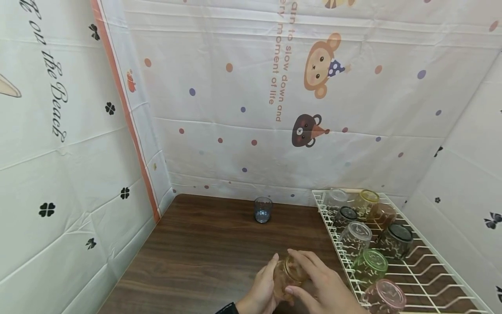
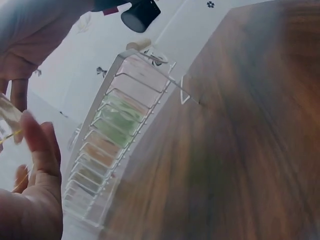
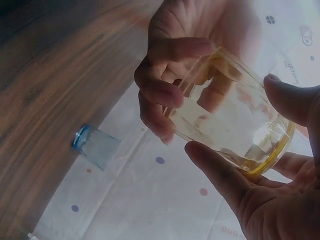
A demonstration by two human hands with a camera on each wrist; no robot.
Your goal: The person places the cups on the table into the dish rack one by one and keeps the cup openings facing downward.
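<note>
Gripping from both sides, the two hands held an amber glass (image 1: pixel 288 274) just above the near edge of the brown wooden desk (image 1: pixel 204 257). The left hand (image 1: pixel 260 290) curled its fingers (image 3: pixel 165 90) round one side of the glass, while the right hand (image 1: pixel 319 283) wrapped the other side, thumb and fingers (image 3: pixel 220 172) clasped at the rim. In the right wrist view the amber glass (image 3: pixel 230 125) lay tilted between both palms, its thick base showing a yellow ring. Only the left hand (image 2: pixel 30 200) and a sliver of glass showed at the edge of the left wrist view.

Just to the right of the hands sat a white wire rack (image 1: pixel 439 279) on the desk, holding upturned tumblers: a pink one (image 1: pixel 386 296) nearest, then a green one (image 1: pixel 370 264), a clear one (image 1: pixel 354 235), a dark one (image 1: pixel 396 240), and further back a brownish one (image 1: pixel 382 213), a yellow one (image 1: pixel 366 200) and more clear and smoky ones.

Farther off, well apart from the hands, a small blue-grey glass (image 1: pixel 262 209) stood upright near the back of the desk. Behind it hung a white sheet (image 1: pixel 243 87) printed with dots and cartoon animals.
</note>
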